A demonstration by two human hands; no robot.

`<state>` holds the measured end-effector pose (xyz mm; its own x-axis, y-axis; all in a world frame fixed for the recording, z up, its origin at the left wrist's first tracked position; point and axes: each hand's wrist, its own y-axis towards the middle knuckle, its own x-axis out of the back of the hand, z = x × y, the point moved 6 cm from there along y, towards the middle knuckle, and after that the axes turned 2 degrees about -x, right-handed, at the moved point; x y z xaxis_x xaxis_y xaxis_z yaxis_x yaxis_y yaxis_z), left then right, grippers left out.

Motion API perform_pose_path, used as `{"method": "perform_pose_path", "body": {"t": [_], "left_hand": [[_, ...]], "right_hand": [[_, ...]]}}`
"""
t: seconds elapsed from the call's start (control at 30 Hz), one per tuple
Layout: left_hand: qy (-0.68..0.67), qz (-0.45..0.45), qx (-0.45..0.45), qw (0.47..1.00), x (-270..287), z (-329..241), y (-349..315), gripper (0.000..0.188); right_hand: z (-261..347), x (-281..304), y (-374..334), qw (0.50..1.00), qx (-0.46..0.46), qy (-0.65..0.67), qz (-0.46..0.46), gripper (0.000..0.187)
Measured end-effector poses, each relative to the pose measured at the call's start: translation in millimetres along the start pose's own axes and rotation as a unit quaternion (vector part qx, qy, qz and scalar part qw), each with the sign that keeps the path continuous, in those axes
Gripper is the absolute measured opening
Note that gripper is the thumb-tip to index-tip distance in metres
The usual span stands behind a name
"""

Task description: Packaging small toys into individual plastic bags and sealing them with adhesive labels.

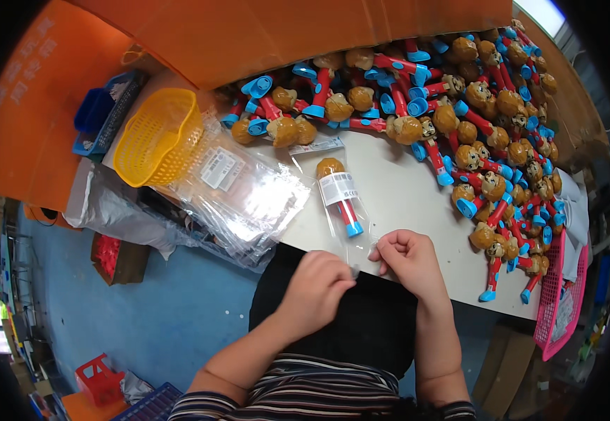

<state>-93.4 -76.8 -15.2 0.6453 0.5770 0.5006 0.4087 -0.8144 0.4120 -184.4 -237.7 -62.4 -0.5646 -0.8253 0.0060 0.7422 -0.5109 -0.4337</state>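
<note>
From my end I have one toy (347, 212) fully inside a clear bag (359, 250), lying near the middle of the tabletop's (403, 189) near edge, head toward the far side and blue feet toward me. A white label (338, 188) lies across its upper body, so I judge the filling of this bag done. Whether the bag's near end is sealed, I can't make out.

My left hand (319, 289) is at the near edge with its fingers bunched together; a small greyish bit shows at the tips, too small to identify. My right hand (411, 261) has thumb and forefinger together beside the bag's near end, though I can't see whether film is caught between them.

Plenty seems left: a big pile of toys (491, 144) lies bare and loose along the far side and down the right edge, almost to the near right corner. A stack of clear bags (252, 193) lies flat toward the left edge, its top one bearing a label.

A yellow basket (131, 144) stands by the far left corner, and a pink basket (549, 302) is at the right edge. An orange cardboard panel (305, 35) hides the far edge. Pile and stack crowd both sides, but nothing lies between my hands and the bagged toy.
</note>
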Motion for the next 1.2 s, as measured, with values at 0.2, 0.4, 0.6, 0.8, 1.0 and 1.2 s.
{"method": "perform_pose_path", "body": {"t": [0.2,0.4,0.6,0.8,1.0,1.2], "left_hand": [[-0.15,-0.27,0.168,0.936,156,62,-19,0.007],[0.262,-0.34,0.118,0.895,283,108,64,0.018],[0.476,-0.082,0.347,0.804,321,218,83,0.023],[0.283,-0.28,-0.079,0.914,188,28,56,0.024],[0.17,0.136,-0.173,0.96,12,11,22,0.052],[0.093,0.043,-0.198,0.975,3,21,10,0.035]], "right_hand": [[8,-1,-2,1.0,-0.005,-0.022,0.012,0.016],[0,1,-3,0.999,-0.007,-0.036,0.028,0.015],[-3,0,-2,0.999,-0.01,-0.02,0.023,0.016],[-8,4,-2,0.999,-0.024,-0.025,0.008,0.015],[5,2,-9,0.998,-0.013,-0.017,0.056,0.015],[3,6,-17,0.999,-0.015,0.003,0.047,0.014]]}}
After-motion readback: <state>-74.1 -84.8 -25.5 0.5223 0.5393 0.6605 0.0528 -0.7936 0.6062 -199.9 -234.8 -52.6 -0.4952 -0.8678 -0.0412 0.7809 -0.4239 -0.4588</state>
